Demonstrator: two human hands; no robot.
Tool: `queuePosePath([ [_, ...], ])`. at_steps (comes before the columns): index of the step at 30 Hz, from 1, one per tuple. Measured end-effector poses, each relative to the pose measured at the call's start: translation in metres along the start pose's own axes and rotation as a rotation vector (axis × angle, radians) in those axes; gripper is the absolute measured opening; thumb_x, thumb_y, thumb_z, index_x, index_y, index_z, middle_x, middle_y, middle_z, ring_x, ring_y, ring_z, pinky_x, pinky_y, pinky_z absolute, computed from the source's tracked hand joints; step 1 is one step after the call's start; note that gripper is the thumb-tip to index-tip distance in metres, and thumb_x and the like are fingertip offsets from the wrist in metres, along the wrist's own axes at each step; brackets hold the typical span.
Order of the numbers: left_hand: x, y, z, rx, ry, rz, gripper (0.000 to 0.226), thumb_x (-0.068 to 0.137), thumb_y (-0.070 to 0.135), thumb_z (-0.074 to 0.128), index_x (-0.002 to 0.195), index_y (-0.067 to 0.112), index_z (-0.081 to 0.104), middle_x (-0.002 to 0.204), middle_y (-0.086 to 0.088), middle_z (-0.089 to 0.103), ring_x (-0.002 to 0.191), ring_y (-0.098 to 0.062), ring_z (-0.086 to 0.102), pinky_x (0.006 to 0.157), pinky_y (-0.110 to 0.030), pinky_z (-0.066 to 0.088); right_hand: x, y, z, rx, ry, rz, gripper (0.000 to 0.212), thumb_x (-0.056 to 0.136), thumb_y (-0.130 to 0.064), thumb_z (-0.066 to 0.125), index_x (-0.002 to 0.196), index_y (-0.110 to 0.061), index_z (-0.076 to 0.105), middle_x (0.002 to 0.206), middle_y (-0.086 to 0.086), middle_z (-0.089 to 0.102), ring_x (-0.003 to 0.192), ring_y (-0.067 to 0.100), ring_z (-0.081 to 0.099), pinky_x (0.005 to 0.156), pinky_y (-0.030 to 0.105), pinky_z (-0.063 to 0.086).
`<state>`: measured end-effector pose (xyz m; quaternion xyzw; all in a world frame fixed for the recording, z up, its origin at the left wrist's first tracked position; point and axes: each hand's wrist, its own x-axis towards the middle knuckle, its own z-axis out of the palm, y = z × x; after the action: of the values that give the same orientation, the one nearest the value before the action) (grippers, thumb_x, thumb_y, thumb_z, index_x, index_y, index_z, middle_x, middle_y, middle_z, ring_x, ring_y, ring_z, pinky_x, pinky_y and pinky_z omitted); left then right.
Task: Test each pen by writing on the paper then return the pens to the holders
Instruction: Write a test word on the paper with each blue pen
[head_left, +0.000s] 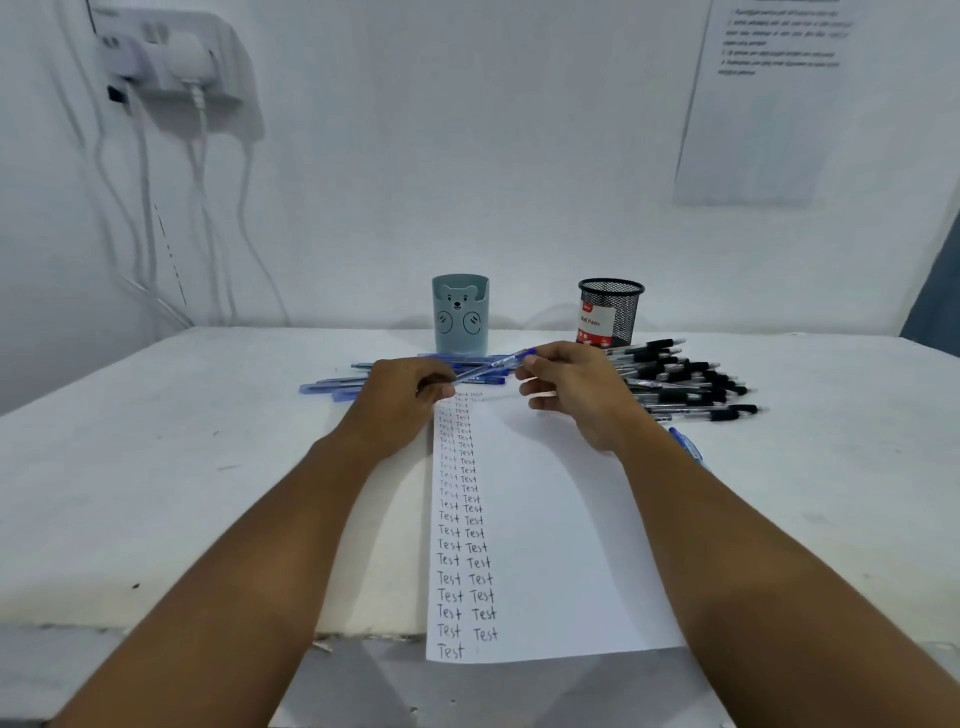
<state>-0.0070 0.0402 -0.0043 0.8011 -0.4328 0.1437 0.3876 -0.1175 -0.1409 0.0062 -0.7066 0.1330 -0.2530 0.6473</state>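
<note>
"Test" on the paper, "Ball Pens" on a pack.

The paper (545, 519) carries the handwritten word "Test" repeated down two columns at its left side, the last row holding one word only. A red and white pack (595, 325) standing inside the black mesh holder (613, 312) reads "Ball Pens". The sheet on the wall (763, 104) bears printed lines too blurred to read.
</note>
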Motion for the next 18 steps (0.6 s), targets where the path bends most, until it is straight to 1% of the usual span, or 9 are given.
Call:
queuePosePath([
  [3,-0.0020,0.0029,-0.0003,0.004,0.009,-0.003,0.015,0.089,0.009,0.066,0.102,0.007,0.074,0.094,-0.004,0.073,0.082,-0.012,0.058,0.068,0.001,0.032,-0.0042,-0.0014,0.0009,0.079,-0.016,0.034,0.010,0.097,-0.010,0.060,0.089,-0.008,0.066,0.084,0.008,0.071,0.072,0.019,0.065,0.064,0.029,0.054],
  [5,-0.0033,0.0047,-0.0004,-0.008,0.007,-0.001,0.015,0.089,0.010,0.065,0.101,0.007,0.074,0.091,-0.004,0.072,0.078,-0.011,0.056,0.067,0.000,0.032,-0.0060,-0.0021,0.0019,0.142,-0.026,0.037,0.006,0.095,-0.010,0.063,0.091,-0.008,0.067,0.088,0.009,0.071,0.074,0.019,0.066,0.067,0.030,0.054],
  [8,-0.0047,0.0070,-0.0007,-0.016,0.005,0.015,0.013,0.089,0.010,0.066,0.098,0.007,0.074,0.085,-0.004,0.071,0.071,-0.007,0.054,0.065,-0.002,0.033,-0.0060,-0.0021,0.0028,0.197,-0.024,0.035,0.004,0.093,-0.010,0.066,0.094,-0.007,0.068,0.090,0.010,0.070,0.075,0.019,0.065,0.067,0.029,0.054],
  [11,-0.0037,0.0068,0.0008,-0.026,0.002,0.012,0.014,0.088,0.013,0.067,0.100,0.010,0.075,0.089,-0.004,0.073,0.078,-0.014,0.059,0.068,-0.002,0.033,-0.0051,-0.0029,0.0041,0.237,-0.030,0.050,0.005,0.093,-0.011,0.067,0.096,-0.007,0.068,0.087,0.007,0.070,0.075,0.017,0.064,0.066,0.027,0.053],
  [13,-0.0032,0.0073,0.0025,-0.036,-0.007,0.011,0.016,0.088,0.016,0.068,0.102,0.012,0.075,0.092,-0.002,0.073,0.081,-0.014,0.059,0.069,-0.001,0.034,-0.0051,-0.0036,0.0063,0.260,-0.035,0.047,0.005,0.094,-0.012,0.066,0.095,-0.007,0.067,0.084,0.006,0.069,0.075,0.017,0.064,0.068,0.027,0.055],
  [14,-0.0030,0.0082,0.0031,-0.046,-0.001,0.011,0.016,0.088,0.017,0.069,0.102,0.012,0.075,0.092,-0.001,0.073,0.081,-0.012,0.059,0.069,-0.001,0.034,-0.0043,-0.0042,0.0076,0.282,-0.025,0.042,0.006,0.095,-0.012,0.064,0.095,-0.007,0.066,0.084,0.006,0.069,0.077,0.019,0.065,0.070,0.029,0.056],
  [16,-0.0026,0.0097,0.0035,-0.089,0.041,0.004,0.018,0.087,0.019,0.070,0.104,0.013,0.074,0.089,-0.001,0.072,0.081,-0.012,0.060,0.070,0.000,0.035,-0.0016,-0.0064,0.0092,0.375,0.025,0.030,0.007,0.099,-0.014,0.059,0.097,-0.007,0.062,0.090,0.009,0.071,0.081,0.022,0.067,0.075,0.033,0.058],
  [18,-0.0013,0.0081,0.0034,-0.101,0.077,0.009,0.022,0.088,0.019,0.068,0.109,0.012,0.071,0.089,-0.001,0.070,0.084,-0.015,0.061,0.073,0.000,0.036,0.0025,-0.0089,0.0083,0.512,0.123,0.017,0.009,0.102,-0.019,0.054,0.100,-0.011,0.056,0.091,0.012,0.070,0.080,0.026,0.069,0.077,0.038,0.060],
])
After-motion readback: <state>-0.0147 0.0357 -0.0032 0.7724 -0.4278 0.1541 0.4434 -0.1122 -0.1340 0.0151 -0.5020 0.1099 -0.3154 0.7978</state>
